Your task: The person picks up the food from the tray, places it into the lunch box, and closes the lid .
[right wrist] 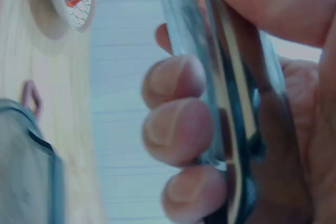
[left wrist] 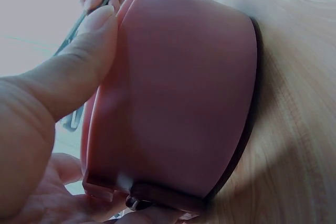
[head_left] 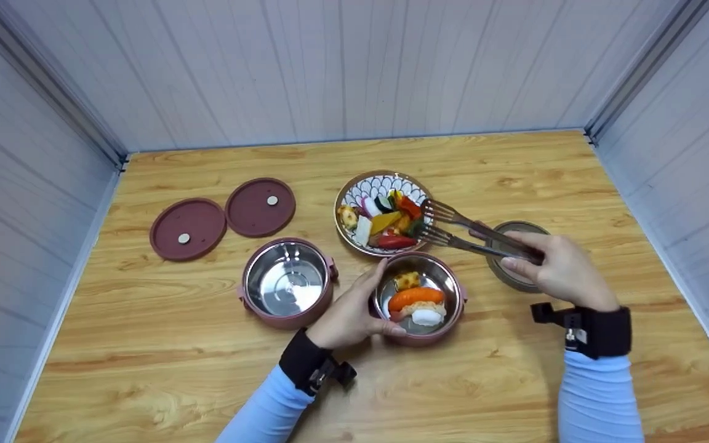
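My left hand (head_left: pixel 354 314) grips a pink round metal-lined container (head_left: pixel 426 339), thumb at its near rim and fingers round the left side. Inside lie an orange-topped sushi piece (head_left: pixel 416 298), a white piece (head_left: pixel 427 317) and a browned yellow piece (head_left: pixel 407 281). My right hand (head_left: pixel 567 271) holds brown slotted tongs (head_left: pixel 484 230), fingers wrapped around the handles in the right wrist view. Their two heads stand apart over the right edge of a patterned plate (head_left: pixel 354 188). On that plate are several toy-like food pieces, among them a red pepper piece (head_left: pixel 396 242).
A second pink container (head_left: pixel 290 322), with nothing in it, stands left of my left hand. Two dark red lids (head_left: pixel 173 231) (head_left: pixel 256 206) lie at the back left. Beneath the tongs and right hand is a grey-green round lid (head_left: pixel 517 284). Pale panels wall the table.
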### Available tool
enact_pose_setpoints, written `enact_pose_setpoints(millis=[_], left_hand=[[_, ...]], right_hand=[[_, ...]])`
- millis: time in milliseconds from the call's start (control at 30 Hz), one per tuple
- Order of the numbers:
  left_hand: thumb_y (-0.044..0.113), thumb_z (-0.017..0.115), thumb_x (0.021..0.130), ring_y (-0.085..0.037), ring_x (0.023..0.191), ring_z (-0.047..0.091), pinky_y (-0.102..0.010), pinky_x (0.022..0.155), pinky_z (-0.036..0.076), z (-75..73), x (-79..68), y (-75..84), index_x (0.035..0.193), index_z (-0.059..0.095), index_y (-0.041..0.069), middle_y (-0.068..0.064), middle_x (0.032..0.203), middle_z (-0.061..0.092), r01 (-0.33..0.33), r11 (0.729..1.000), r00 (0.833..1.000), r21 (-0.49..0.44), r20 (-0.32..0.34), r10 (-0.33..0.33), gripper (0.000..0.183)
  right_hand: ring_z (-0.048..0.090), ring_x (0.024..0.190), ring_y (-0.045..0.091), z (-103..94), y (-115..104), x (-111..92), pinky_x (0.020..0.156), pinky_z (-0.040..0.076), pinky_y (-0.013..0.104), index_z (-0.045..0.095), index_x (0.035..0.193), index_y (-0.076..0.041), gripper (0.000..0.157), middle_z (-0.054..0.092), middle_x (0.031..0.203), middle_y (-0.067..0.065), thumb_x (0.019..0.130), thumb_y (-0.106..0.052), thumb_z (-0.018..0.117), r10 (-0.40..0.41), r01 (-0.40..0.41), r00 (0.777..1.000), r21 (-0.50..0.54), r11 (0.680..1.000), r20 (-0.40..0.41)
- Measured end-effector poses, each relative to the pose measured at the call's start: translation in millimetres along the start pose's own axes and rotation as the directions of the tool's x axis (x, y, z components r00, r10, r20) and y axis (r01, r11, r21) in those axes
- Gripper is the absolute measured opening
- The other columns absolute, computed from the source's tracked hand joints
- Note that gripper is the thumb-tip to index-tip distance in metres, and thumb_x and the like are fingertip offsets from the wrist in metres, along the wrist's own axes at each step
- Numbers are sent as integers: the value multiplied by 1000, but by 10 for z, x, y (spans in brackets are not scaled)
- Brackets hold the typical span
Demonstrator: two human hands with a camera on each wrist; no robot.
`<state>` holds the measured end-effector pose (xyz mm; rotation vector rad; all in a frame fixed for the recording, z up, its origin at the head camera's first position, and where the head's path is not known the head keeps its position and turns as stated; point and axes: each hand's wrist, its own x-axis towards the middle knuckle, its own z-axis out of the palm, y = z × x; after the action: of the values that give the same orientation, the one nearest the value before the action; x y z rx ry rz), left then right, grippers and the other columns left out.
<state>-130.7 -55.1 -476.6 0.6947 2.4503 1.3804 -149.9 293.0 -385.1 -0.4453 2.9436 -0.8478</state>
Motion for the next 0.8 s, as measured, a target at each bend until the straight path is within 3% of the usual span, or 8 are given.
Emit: enact_pose_setpoints(millis=[100, 233, 533, 667, 800], left_hand=[[38, 89, 69, -27, 146, 21, -39, 118, 19, -1, 7, 1, 160, 13, 10, -14, 162, 20, 13, 1000, 1000, -1, 2, -13, 121], [41, 89, 68, -27, 146, 21, -39, 118, 19, -6, 2, 7, 160, 12, 12, -15, 162, 19, 34, 999, 999, -3, 8, -34, 124], [43, 88, 68, -28, 146, 22, -41, 118, 20, -20, -8, 29, 160, 12, 14, -17, 162, 18, 40, 999, 999, 1, 5, -40, 123], [45, 88, 67, -28, 146, 21, -41, 118, 19, -19, -12, 26, 160, 12, 14, -17, 162, 18, 47, 999, 999, 4, 9, -47, 124], [44, 88, 68, -29, 147, 20, -41, 118, 19, -7, -10, 15, 160, 12, 13, -16, 162, 19, 46, 999, 999, 10, 10, -46, 123]], right_hand=[[53, 72, 22, 125, 91, 86, 67, 44, 37, 63, 134, -7, 51, 68, 97, 10, 93, -37, 69, 16, -15, 1000, 58, 998, -23], [58, 86, 28, 228, 160, 182, 79, 47, 45, 67, 129, -6, 44, 69, 114, 15, 94, -34, 69, 7, -6, 1000, 19, 1000, -7], [62, 103, 40, 276, 145, 263, 84, 47, 58, 68, 128, -10, 47, 69, 114, 20, 90, -39, 71, 25, -24, 1000, -131, 991, 5], [63, 102, 42, 345, 140, 297, 82, 47, 58, 71, 125, -12, 44, 70, 110, 20, 89, -37, 74, 7, -10, 1000, -175, 984, -16], [65, 92, 39, 437, 160, 347, 76, 48, 56, 72, 123, -15, 42, 72, 96, 14, 86, -34, 77, -64, 46, 996, -234, 971, -69]])
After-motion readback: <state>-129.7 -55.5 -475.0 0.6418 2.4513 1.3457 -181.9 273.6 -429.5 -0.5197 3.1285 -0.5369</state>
